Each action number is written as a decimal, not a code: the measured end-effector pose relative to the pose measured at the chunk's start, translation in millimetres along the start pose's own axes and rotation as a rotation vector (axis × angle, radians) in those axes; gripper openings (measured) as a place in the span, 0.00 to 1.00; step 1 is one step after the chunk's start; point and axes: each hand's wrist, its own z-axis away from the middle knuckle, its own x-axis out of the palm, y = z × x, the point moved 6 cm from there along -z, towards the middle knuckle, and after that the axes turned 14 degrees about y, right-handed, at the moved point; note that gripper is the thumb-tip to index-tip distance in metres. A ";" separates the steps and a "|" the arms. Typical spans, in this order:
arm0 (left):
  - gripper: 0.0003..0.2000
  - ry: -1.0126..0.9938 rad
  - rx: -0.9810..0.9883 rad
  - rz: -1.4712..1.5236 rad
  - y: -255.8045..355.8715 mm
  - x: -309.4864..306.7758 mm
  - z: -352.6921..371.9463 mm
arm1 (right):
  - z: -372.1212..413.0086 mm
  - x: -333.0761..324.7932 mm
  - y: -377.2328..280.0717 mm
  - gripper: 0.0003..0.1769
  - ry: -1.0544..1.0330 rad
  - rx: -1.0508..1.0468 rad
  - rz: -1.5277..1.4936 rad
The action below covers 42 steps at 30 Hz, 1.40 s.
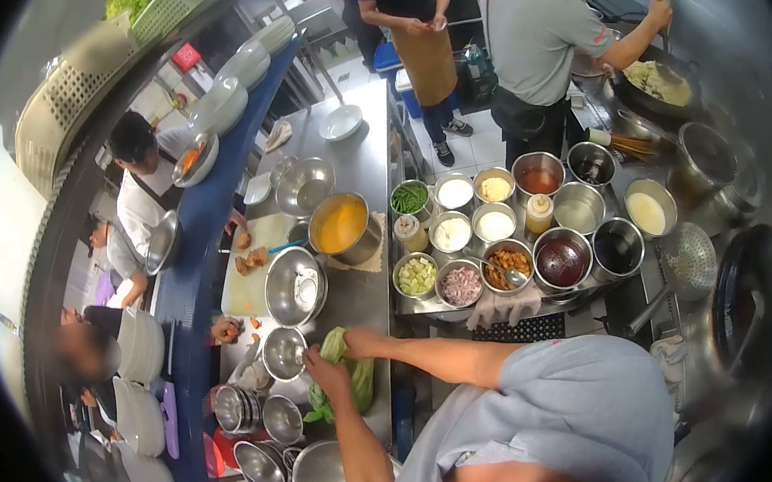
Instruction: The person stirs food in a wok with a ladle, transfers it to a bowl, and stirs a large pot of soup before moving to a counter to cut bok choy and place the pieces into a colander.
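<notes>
A grey shirt [562,418] is nearest. A green bundle [363,384] over the steel counter [345,297] looks light, soft, easily bruised, best cradled round its middle. Right hand [362,343] and left hand [331,376] meet it; whether either clamps, I cannot tell. A steel bowl [284,354] sits beside.

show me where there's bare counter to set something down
The steel counter looks bare in two patches: between the orange-filled pot and the green bundle, and between that pot and the white bowl. Crowded: around the small steel bowls and among the sauce containers.
</notes>
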 end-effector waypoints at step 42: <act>0.25 -0.070 -0.549 0.761 10.9 -94.3 -67.9 | 0.2 -41.1 25.6 0.35 0.378 0.069 -0.061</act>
